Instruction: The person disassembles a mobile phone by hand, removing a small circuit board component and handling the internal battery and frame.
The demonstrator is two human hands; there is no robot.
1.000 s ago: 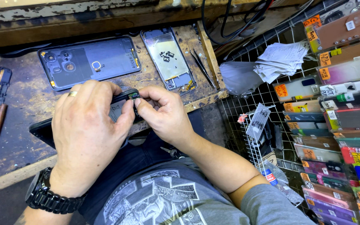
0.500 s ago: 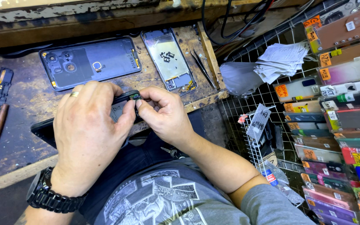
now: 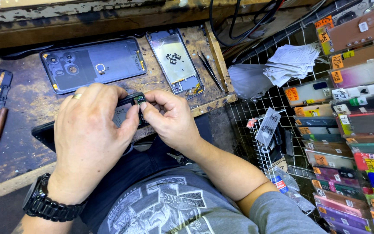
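- Fingers (image 3: 131, 121) of the left hand (image 3: 89, 138) curl over a dark, flat opened phone body (image 3: 124, 113) and clamp it from the 9 o'clock side; the thumb and forefinger of the right hand (image 3: 169, 119) pinch shut on its top corner from 3 o'clock, where a small dark part (image 3: 140, 99) sits. That phone body lies at the near edge of the bench, over the person's lap.
- Worn, scratched wooden workbench (image 3: 22, 112) fills the view from 9 to 12 o'clock of the hands.
- White wire rack (image 3: 282, 143) packed with colourful packaged phone cases stands at 3 o'clock, well apart from the hands.
- Blue-grey plastic phone back cover (image 3: 92, 64) with camera cut-outs lies at 12 o'clock, near the left hand.
- Silver metal phone frame (image 3: 175, 61) lies just beside that cover, at 1 o'clock.
- Stack of white folded papers (image 3: 291, 63) rests at 2 o'clock on the rack.
- Black metal-link wristwatch (image 3: 48, 203) wraps the left wrist at 7 o'clock.
- Thin black metal tweezers (image 3: 209, 69) lie beside the frame.
- Gold ring (image 3: 77, 96) circles a left finger.
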